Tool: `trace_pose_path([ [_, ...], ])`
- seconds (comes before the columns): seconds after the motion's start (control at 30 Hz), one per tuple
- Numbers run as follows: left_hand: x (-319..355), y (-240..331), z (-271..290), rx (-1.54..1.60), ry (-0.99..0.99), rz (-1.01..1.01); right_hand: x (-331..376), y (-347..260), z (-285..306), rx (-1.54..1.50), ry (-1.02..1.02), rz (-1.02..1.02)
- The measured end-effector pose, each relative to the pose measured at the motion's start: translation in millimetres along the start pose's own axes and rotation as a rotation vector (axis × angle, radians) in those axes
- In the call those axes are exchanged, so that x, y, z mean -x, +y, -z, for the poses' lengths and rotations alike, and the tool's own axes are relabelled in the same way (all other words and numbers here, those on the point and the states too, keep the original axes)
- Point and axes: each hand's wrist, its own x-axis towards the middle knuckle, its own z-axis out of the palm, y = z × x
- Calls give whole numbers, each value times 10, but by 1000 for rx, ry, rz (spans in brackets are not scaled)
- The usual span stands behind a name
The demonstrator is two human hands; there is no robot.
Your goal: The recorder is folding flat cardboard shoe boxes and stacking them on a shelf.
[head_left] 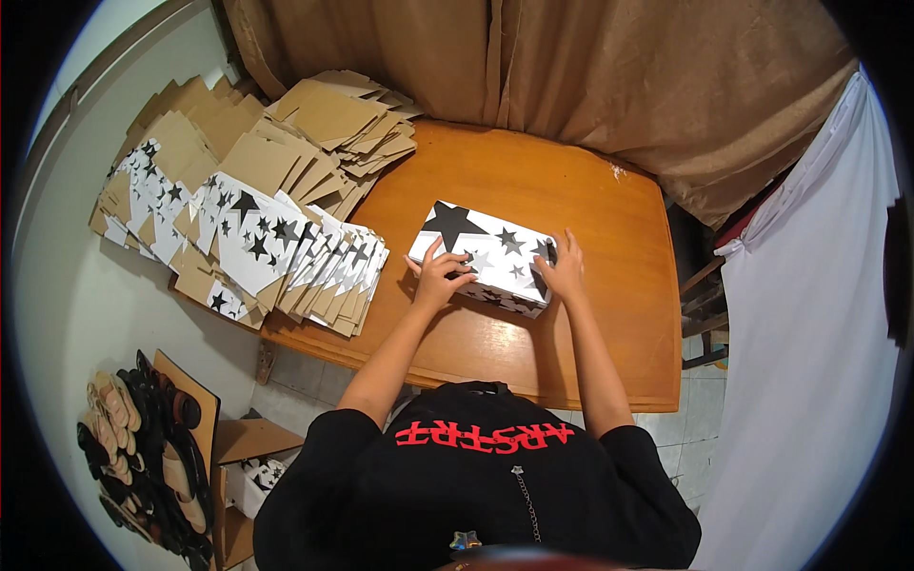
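Note:
A white cardboard box (497, 249) printed with black and grey stars lies on the wooden table in front of me, its lid down. My left hand (440, 276) grips the box's near left part, fingers bent over the lid's front edge. At the right end, my right hand (564, 268) holds the box with its fingers along the short side and a thumb on top. The underside of the box is hidden.
Flat cardboard pieces (276, 157), some star-printed, are piled across the table's left side. The orange-brown tabletop (571, 366) ends just before my body. Shoes (143, 447) crowd a rack at lower left. A brown curtain (609, 76) hangs behind, a white cloth (800, 333) at right.

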Motion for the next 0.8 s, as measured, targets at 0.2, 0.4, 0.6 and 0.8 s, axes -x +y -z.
trace_pose_path([
  [0.2,-116,75,273,-65,-81,109,143,49,95,-97,-318,-55],
  [0.4,236,-9,237,56,293,284,704,-61,38,-343,-445,-106],
  [0.6,826,16,54,636,89,544,1098,-82,-272,-716,-466,-41],
  [0.8,1174,214,260,743,-123,691,1403,-162,-320,-879,-569,121],
])
